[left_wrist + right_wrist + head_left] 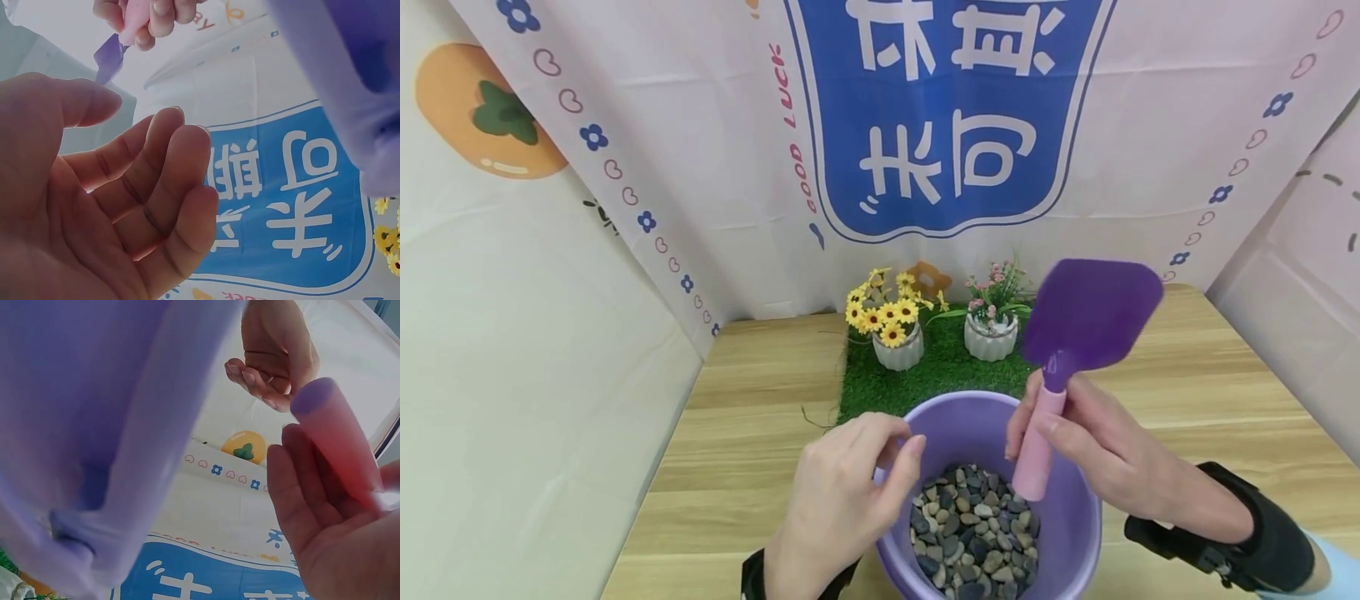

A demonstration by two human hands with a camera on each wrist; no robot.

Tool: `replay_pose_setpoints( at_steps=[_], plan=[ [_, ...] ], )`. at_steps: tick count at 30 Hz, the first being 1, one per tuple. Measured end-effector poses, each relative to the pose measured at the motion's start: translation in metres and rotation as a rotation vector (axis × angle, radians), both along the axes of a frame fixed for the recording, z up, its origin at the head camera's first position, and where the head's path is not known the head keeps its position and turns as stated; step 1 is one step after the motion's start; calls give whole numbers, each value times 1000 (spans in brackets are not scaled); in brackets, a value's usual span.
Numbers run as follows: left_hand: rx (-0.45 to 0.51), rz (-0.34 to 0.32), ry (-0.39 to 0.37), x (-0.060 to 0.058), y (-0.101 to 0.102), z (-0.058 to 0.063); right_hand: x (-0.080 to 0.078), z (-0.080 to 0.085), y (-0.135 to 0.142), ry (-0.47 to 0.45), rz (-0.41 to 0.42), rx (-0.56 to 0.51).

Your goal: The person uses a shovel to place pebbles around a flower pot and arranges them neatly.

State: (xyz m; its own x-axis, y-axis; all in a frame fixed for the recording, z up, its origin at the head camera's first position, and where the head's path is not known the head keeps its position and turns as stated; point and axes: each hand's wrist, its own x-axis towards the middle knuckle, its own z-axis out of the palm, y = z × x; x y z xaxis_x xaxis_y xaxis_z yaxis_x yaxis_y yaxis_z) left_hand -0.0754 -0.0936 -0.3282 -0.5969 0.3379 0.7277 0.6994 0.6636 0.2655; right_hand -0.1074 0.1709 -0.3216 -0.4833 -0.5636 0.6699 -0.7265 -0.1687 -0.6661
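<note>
My right hand (1120, 458) grips the pink handle of a small purple shovel (1093, 312), holding it blade up above the right side of a purple bucket (1070, 525). The blade looks bare. Grey and tan pebbles (973, 533) cover the bottom of the bucket. Over the bucket's left rim is my left hand (846, 492), its fingers loosely bent with nothing in them. The left wrist view shows that bare left palm (94, 206) from below. In the right wrist view, the handle's rounded end (337, 434) lies across the right hand's fingers (309, 481).
Behind the bucket, a mat of artificial grass (940, 367) carries a white pot of yellow flowers (887, 321) and a white pot of pink flowers (991, 333). All stand on a wood-grain table (722, 467). A printed white cloth (722, 167) hangs behind.
</note>
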Motion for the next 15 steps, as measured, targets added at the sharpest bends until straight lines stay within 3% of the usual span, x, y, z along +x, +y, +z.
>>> replay_pose_setpoints(
  at_steps=[8,15],
  plan=[
    [-10,23,-17,-4,-2,-2,2,2,3,-66,-69,68],
    [-9,56,-49,-16,-7,-6,0,3,6,-75,-63,29]
  ],
)
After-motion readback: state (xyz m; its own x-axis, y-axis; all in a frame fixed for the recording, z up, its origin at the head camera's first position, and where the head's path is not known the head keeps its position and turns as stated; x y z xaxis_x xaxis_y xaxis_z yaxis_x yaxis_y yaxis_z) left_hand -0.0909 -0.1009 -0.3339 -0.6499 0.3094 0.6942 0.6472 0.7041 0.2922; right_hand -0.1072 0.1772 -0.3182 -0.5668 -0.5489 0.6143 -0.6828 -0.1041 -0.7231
